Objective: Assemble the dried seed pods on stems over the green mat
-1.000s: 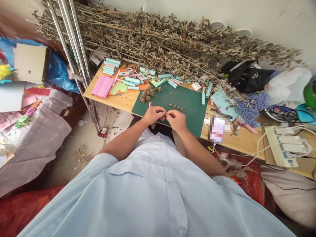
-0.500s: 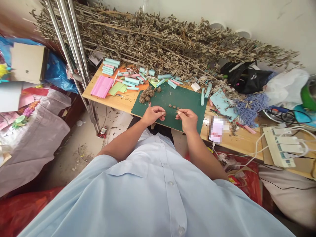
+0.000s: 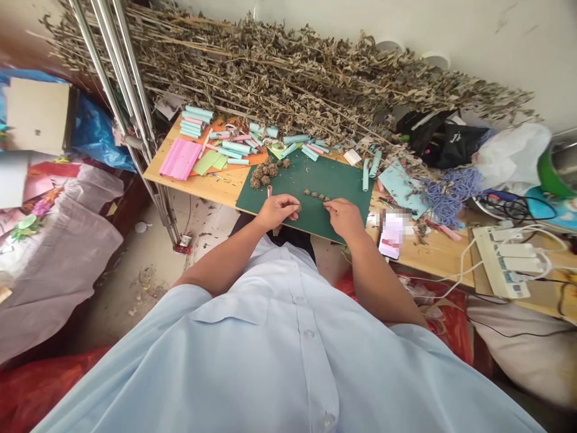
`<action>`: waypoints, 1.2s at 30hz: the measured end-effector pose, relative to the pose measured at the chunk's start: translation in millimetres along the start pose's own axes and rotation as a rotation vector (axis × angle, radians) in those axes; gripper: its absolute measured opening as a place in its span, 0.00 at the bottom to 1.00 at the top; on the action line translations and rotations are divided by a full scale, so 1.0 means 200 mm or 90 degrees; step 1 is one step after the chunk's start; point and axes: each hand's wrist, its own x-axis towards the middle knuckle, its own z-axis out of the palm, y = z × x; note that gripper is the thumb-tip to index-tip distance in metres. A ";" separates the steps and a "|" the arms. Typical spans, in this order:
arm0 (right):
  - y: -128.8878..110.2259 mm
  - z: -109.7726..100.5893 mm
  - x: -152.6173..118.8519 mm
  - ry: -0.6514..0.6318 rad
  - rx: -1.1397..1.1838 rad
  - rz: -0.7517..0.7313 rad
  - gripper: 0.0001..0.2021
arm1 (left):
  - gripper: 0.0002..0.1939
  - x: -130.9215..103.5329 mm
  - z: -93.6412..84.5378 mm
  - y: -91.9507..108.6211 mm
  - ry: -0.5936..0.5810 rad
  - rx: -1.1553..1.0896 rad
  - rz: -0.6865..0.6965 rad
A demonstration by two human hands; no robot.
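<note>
My left hand (image 3: 280, 210) is closed in a pinch over the front left of a dark green mat (image 3: 342, 180); a small brown bit shows at its fingertips, too small to name. A pink paper tube (image 3: 269, 190) stands up beside this hand. My right hand (image 3: 345, 218) has its thumb and forefinger together at the end of a short row of small brown clumps (image 3: 314, 194); anything between these fingertips is too small to make out. Larger brown clumps (image 3: 264, 172) lie heaped at the mat's left side.
Blue paper rolls (image 3: 237, 146), a pink sheet (image 3: 181, 159) and green slips lie behind and left. Dried plant stalks (image 3: 270, 72) stretch along the wall. To the right are a phone (image 3: 391, 236), blue yarn (image 3: 453, 195) and a power strip (image 3: 502, 261). Metal poles (image 3: 130, 114) stand left.
My right hand has shifted slightly right relative to the mat, and one more small clump shows in the row. My left hand keeps its pinch. The whole view has shifted a little.
</note>
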 end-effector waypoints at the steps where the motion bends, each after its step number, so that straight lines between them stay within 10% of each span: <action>1: 0.01 -0.01 -0.01 0.011 0.033 0.019 0.16 | 0.11 0.00 0.00 0.00 -0.001 -0.002 -0.003; 7: -0.08 -0.02 -0.05 0.180 0.155 0.107 0.12 | 0.13 0.00 -0.01 0.00 -0.016 -0.012 0.003; 16: -0.36 0.18 -0.03 0.070 0.453 0.062 0.15 | 0.20 0.01 -0.03 0.00 -0.061 -0.041 -0.014; 36: -0.38 0.18 -0.02 0.130 0.313 -0.063 0.07 | 0.20 0.01 -0.04 -0.01 -0.065 -0.036 0.003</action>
